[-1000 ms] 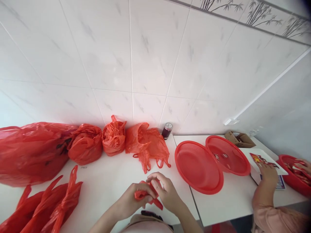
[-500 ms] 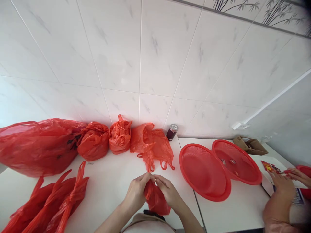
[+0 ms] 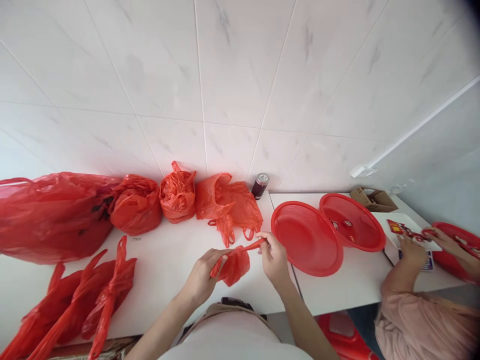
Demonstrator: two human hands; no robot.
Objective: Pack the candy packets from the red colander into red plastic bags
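Head | fingers [image 3: 214,259]: red bag [image 3: 236,267] | beyond: loose bags [image 3: 245,202], can [image 3: 260,187] | right: baskets [image 3: 305,245]

We note a dark metal can with a silver top [image 3: 260,187] standing upright before a white, grey-veined tile wall [image 3: 232,75]. To its right we record a round red plastic mesh basket [image 3: 303,245] and, just beside it, a second red mesh basket [image 3: 368,235] holding a few small items [image 3: 348,223]. Behind these we find an open brown cardboard box [image 3: 380,201]. We observe a co-worker in a pale pink top [image 3: 420,320] at right, and a red plastic stool [image 3: 330,325] below table level.
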